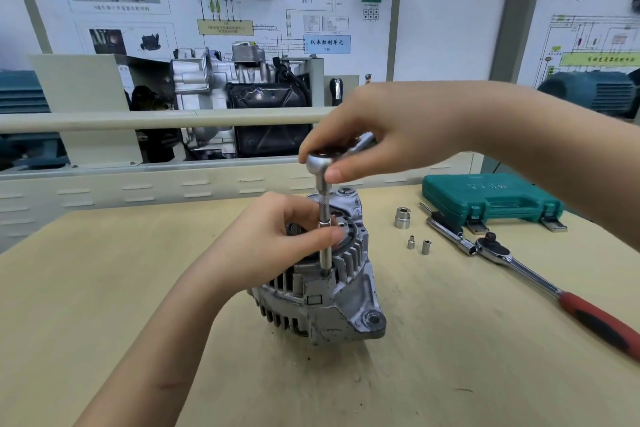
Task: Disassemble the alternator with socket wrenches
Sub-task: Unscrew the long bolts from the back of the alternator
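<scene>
Silver alternator (322,291) stands on the wooden table (104,288). The right hand (384,128) grips a ratchet (320,163) upright above it. The left hand (277,236) pinches the extension bar (325,236).

Grey alternator (322,295) on the wooden bench, a small ratchet wrench (320,163) standing on it.
Its finned casing is scuffed, mounting ear toward the front; the wrench's extension bar (325,229) runs straight down to the casing's top; a red-handled ratchet (540,279) lies flat, well to the right.
</scene>
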A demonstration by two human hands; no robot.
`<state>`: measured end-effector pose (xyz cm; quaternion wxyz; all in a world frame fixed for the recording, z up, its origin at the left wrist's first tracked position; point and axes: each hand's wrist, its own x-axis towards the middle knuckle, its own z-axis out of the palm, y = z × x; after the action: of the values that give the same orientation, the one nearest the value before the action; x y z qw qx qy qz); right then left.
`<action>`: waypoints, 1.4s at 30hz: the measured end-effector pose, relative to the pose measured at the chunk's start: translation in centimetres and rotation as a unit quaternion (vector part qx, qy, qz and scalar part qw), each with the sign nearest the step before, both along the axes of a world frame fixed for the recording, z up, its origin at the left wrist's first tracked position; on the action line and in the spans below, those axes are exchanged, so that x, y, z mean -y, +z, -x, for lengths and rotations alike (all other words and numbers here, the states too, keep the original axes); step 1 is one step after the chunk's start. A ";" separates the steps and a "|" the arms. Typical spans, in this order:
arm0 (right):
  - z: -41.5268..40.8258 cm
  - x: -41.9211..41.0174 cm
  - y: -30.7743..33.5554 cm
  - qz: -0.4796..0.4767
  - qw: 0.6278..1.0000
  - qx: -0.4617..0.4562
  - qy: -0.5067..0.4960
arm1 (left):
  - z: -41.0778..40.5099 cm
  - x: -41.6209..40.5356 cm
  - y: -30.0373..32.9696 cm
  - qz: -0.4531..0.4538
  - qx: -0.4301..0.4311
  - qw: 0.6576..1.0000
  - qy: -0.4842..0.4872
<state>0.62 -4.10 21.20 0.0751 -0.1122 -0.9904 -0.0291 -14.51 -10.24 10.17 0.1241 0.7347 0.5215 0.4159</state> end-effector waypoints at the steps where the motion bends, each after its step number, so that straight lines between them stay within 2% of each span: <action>1: 0.1 0.0 0.0 -0.004 1.000 0.000 0.000 | 0.0 -0.1 0.0 -0.009 -0.009 1.000 0.012; 5: 0.3 0.0 -0.2 -0.038 0.998 -0.021 -0.040 | -0.3 -0.4 -0.4 -0.045 -0.042 0.996 0.059; 8: 0.3 -0.1 -0.3 -0.073 0.994 -0.018 -0.084 | -0.5 -0.5 -0.5 -0.046 -0.022 0.997 0.058; 12: 0.2 -0.2 -0.2 -0.015 0.998 -0.022 -0.063 | -0.3 -0.1 -0.1 0.014 0.025 0.999 0.014; 16: 0.0 0.1 0.0 -0.005 1.000 -0.011 -0.011 | -0.2 0.0 0.0 0.058 0.030 0.998 -0.017; 20: 0.0 0.1 0.0 -0.006 1.000 -0.011 -0.002 | 0.0 -0.2 -0.1 0.035 -0.007 0.999 0.015; 24: 0.1 0.0 -0.3 -0.014 0.999 -0.025 -0.037 | -0.4 0.0 -0.1 -0.008 -0.056 0.997 0.051; 28: -0.1 0.0 -0.4 -0.010 0.998 -0.029 -0.055 | -0.5 0.0 -0.2 -0.011 -0.044 0.998 0.037; 34: -0.2 0.0 -0.3 0.006 1.000 -0.019 -0.016 | 0.3 0.2 0.3 0.064 0.008 0.997 -0.042; 42: 0.1 -0.1 -0.5 0.012 0.999 -0.037 -0.031 | 0.2 0.1 0.2 0.033 0.027 0.999 -0.019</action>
<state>0.53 -3.95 20.75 0.1091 -0.1446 -0.9833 -0.0158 -14.74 -10.35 10.33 0.1704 0.7288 0.5172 0.4151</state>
